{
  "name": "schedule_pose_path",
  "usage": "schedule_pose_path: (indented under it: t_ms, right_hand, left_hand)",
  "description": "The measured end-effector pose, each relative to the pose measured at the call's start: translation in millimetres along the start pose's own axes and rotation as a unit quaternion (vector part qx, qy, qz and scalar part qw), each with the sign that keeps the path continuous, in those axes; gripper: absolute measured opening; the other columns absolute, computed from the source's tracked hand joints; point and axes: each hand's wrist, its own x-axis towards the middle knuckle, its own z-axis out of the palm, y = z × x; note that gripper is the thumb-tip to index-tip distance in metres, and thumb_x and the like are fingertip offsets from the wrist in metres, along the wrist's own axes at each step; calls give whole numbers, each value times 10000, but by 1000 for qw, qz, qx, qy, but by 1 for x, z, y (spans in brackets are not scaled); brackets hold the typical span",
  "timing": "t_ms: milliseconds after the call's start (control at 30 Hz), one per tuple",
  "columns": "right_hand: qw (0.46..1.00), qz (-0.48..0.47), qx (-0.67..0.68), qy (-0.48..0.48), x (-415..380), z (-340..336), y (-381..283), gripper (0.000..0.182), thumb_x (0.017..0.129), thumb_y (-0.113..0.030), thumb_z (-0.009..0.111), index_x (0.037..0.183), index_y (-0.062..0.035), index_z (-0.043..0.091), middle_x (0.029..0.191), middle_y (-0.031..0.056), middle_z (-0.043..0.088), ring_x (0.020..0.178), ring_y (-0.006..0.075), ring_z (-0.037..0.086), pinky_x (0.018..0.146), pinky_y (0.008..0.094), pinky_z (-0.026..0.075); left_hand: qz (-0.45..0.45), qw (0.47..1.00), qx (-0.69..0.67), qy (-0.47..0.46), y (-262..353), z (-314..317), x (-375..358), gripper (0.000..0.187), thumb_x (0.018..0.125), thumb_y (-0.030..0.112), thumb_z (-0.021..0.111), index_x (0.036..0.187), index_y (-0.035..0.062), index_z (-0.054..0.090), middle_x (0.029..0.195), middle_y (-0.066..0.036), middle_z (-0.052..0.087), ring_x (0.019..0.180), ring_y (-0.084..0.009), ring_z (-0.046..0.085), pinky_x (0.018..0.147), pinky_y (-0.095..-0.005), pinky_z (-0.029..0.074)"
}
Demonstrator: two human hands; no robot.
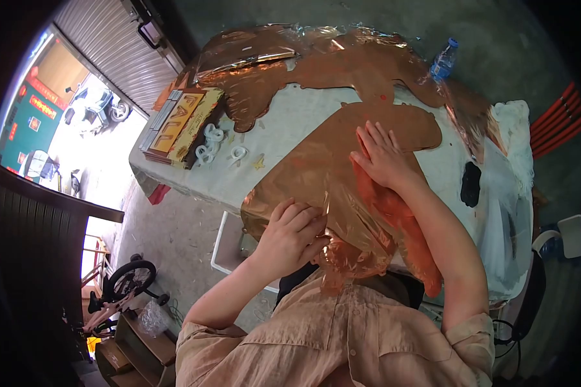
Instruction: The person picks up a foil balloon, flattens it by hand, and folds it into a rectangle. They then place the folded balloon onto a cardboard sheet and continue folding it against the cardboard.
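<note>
A large flat copper-brown foil balloon (316, 151) lies across the front of the table, its near end crumpled and hanging against my shirt. My left hand (294, 232) is closed on the balloon's near left part, fingers curled and thumb against the shiny foil. Spread flat, my right hand (386, 158) presses on the balloon's upper right part. Under that hand and forearm runs an orange-red strip (403, 219) that looks like a folded part of the foil. More brown foil balloons (368, 68) lie heaped along the table's far side.
The table (281, 129) has a pale cover. On its left are a stack of printed boxes (184, 126) and white ribbon rolls (210, 142). A water bottle (443, 59), a black object (470, 184) and clear plastic (497, 219) lie right. A white bin (229, 242) stands below.
</note>
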Motion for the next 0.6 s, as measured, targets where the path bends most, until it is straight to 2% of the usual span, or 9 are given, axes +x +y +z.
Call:
schedule_pose_path:
  t_ms: [200,267,400,467,600]
  right_hand:
    - [1000,13,4,4,-3,-3,-4,697,955,-527,426,1495,-115,275,1569,142,214,1462,302,158,1179,494,92]
    - [1000,15,-1,-1,-3,-3,-5,696,954,-527,427,1493,-113,279,1569,143,214,1462,303,159,1178,498,90]
    - [1000,14,8,6,-3,-2,-4,689,954,-524,430,1486,-108,295,1566,143,220,1460,305,164,1176,508,89]
    - [1000,15,10,11,-2,0,-3,687,954,-525,432,1484,-106,301,1566,143,221,1459,306,167,1175,510,90]
    - [1000,11,15,9,-2,-3,-3,699,951,-535,439,1483,-103,304,1561,149,229,1457,313,175,1165,541,84]
  left_hand:
    - [-80,994,-77,20,9,-4,-10,249,773,176,725,980,43,690,1035,-73,605,950,-260,547,859,-385,423]
    - [-96,989,-101,51,11,-2,-9,200,764,154,735,924,42,691,929,-67,599,862,-254,541,807,-367,424]
    - [-144,981,-110,65,16,2,0,152,775,158,727,869,49,677,833,-62,583,825,-257,544,772,-363,416]
    - [-186,977,-90,53,19,4,5,127,779,156,717,794,54,643,784,-59,564,801,-262,546,755,-363,410]
    - [-198,974,-84,66,17,8,7,143,762,156,715,740,62,610,764,-58,555,796,-269,551,749,-366,406]
